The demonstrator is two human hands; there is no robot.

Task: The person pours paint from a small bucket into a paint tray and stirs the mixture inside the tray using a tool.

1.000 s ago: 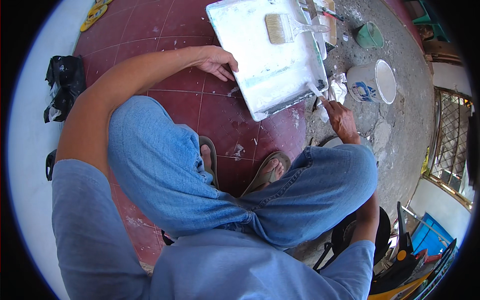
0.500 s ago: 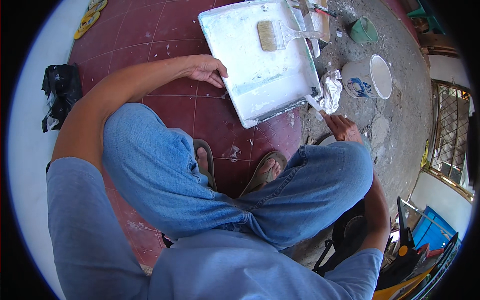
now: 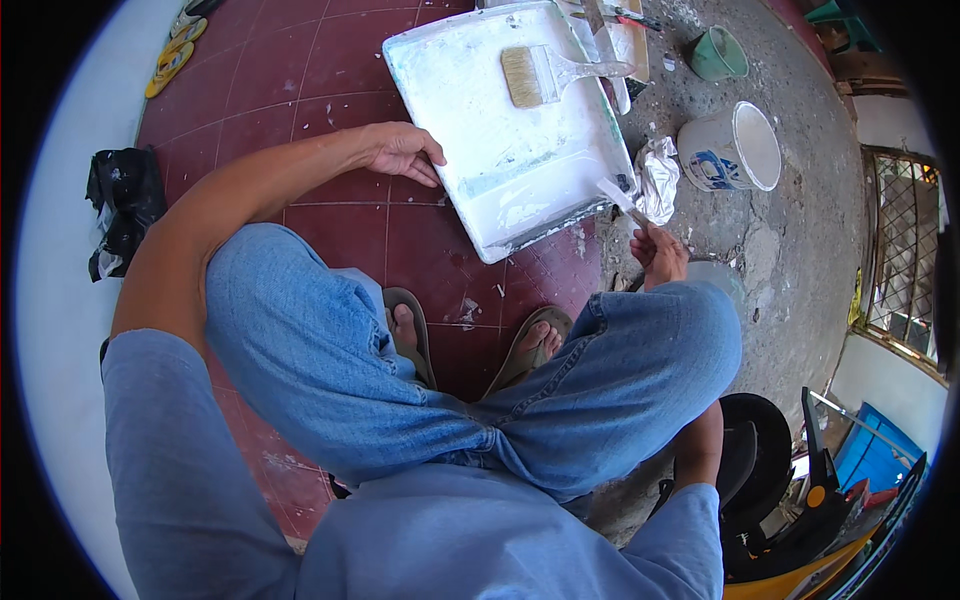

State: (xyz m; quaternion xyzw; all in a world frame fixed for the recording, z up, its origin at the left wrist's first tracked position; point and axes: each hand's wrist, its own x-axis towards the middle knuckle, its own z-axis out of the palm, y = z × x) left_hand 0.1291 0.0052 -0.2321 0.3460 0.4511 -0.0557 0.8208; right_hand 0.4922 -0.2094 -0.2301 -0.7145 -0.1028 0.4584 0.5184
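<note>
A white paint tray (image 3: 470, 110), smeared with white paint, sits tilted in front of me on the red tiles. My left hand (image 3: 405, 153) grips its left rim, fingers at the edge. Across the tray lies a wide paintbrush (image 3: 545, 77) with pale bristles and a paint-stained handle. In my right hand (image 3: 660, 256), beside the tray's near right corner, is a slim white-coated tool (image 3: 622, 202) with a brownish handle. Its tip is over that corner; whether it is a small brush or a scraper, I cannot tell.
Crumpled silvery wrapping (image 3: 657, 180) lies right of the tray, near a white bucket (image 3: 712, 155) and a green pail (image 3: 718, 54). More tools (image 3: 603, 40) rest beyond the tray. At left are a black plastic bag (image 3: 125, 205) and yellow sandals (image 3: 172, 62).
The tool in my right hand has moved slightly up and left, its tip now over the tray's corner. The tray appears shifted a little left in view, my left hand still on it.
</note>
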